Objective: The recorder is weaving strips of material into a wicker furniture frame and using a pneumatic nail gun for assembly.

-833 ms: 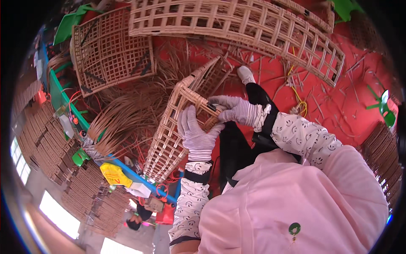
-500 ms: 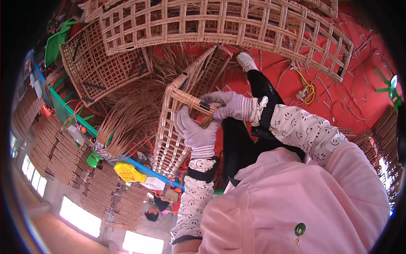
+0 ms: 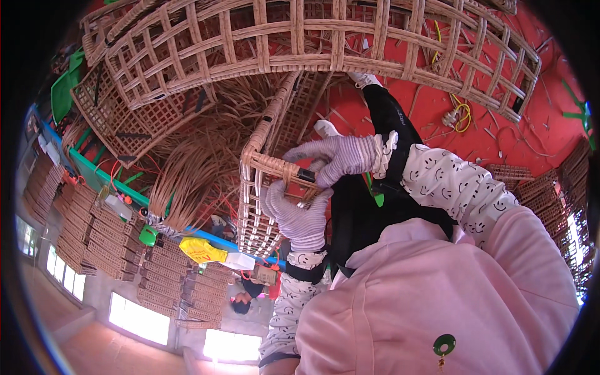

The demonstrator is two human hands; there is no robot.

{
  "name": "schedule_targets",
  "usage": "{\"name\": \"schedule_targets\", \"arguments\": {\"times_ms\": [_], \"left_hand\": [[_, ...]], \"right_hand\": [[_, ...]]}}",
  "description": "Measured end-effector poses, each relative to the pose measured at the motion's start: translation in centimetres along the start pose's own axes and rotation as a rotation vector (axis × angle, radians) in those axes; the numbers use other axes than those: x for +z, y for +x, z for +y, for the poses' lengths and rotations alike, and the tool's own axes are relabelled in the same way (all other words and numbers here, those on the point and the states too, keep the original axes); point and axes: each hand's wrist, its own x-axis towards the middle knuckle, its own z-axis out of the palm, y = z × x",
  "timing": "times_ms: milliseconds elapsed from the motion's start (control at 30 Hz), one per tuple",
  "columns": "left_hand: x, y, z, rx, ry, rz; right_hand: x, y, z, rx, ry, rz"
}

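Observation:
A tall brown woven basket (image 3: 255, 212) stands tilted in front of me, with its top rim facing my hands. My left hand (image 3: 299, 219), in a striped purple-and-white glove, grips the basket's near side just below the rim, thumb to the right. My right hand (image 3: 342, 157), gloved alike, reaches over the rim's right end. Its fingers stretch behind the rim, and its thumb lies close to a black patch (image 3: 306, 174) on it. Both hands are closed about the basket. Some fingertips are hidden behind the weave.
A long woven frame (image 3: 325, 62) arches across the far side. Another woven panel (image 3: 140, 122) leans at the left, beside a heap of loose rattan strips (image 3: 194, 165). Scraps and a yellow cord (image 3: 462, 115) lie on the red floor (image 3: 531, 134). A person (image 3: 245, 299) is farther off.
My right hand has spread from a pinch at the rim to reach farther left along it. The view has shifted slightly, and the basket now appears turned a little.

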Motion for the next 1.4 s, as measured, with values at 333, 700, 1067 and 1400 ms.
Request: {"name": "schedule_targets", "arguments": {"times_ms": [333,700,1067,1400], "left_hand": [[-0.1,-0.2,-0.4,0.165,0.083,-0.115],[-1.3,2.4,1.1,-0.076,0.127,-0.047],[0.0,2.4,2.0,-0.172,0.085,-0.1],[0.1,-0.3,1.3,-0.055,-0.044,-0.193]], "right_hand": [[0.4,-0.2,-0.2,0.062,0.036,0.011],[1.3,0.9,-0.4,-0.145,-0.316,0.195],[2.5,2.0,1.3,-0.165,-0.161,0.463],[3.4,0.0,0.0,0.022,-0.451,0.607]]}}
